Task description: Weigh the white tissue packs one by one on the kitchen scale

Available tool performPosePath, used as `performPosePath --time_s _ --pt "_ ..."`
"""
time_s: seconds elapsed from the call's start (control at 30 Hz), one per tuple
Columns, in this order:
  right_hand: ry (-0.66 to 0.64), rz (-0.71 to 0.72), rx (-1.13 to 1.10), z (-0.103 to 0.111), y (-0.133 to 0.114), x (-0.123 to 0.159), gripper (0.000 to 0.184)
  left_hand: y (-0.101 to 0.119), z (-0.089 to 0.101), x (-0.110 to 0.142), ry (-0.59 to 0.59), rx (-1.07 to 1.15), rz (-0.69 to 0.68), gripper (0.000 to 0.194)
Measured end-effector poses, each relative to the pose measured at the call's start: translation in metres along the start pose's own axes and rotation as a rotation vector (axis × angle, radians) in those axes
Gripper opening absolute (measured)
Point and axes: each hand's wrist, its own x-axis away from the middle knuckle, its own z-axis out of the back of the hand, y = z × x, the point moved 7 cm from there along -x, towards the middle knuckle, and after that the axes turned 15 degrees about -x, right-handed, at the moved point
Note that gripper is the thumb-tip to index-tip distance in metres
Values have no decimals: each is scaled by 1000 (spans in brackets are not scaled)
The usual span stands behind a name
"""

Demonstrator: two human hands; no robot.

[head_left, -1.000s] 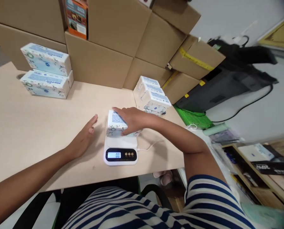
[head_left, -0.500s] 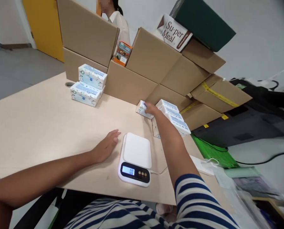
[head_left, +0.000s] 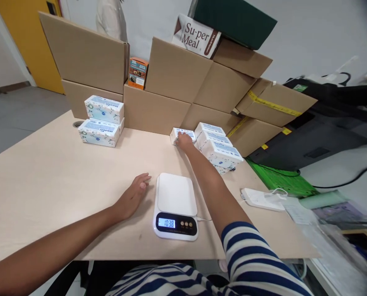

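My right hand [head_left: 184,141] reaches far across the table, its fingers closed over the left part of a white and blue tissue pack [head_left: 191,134] at the foot of the cardboard. To the right of that pack stand several stacked tissue packs [head_left: 222,150]. My left hand [head_left: 132,196] is open beside a white digital scale [head_left: 176,195], fingers loosely extended and holding nothing. Nothing lies on the scale's platform, though its lit display reads 103.8. Two more tissue packs [head_left: 101,132] are piled one on the other at the left.
Cardboard boxes [head_left: 157,111] form a wall along the table's [head_left: 47,176] far side. An orange box [head_left: 137,73] and a "Su-per Meal" box [head_left: 196,35] sit up there. A white power strip [head_left: 262,200] lies at right. Behind the boxes stands a person [head_left: 112,20] in a pale top.
The scale's display has gone from 0.0 to 103.8. My right hand stays at the same tissue pack, its fingers further round the left side. The camera view has shifted.
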Motion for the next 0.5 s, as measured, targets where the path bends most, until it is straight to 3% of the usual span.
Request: performPosePath --time_s 0.5 --pt "23 -28 -31 -4 -8 -2 46 -6 -1 2 50 8 -5 90"
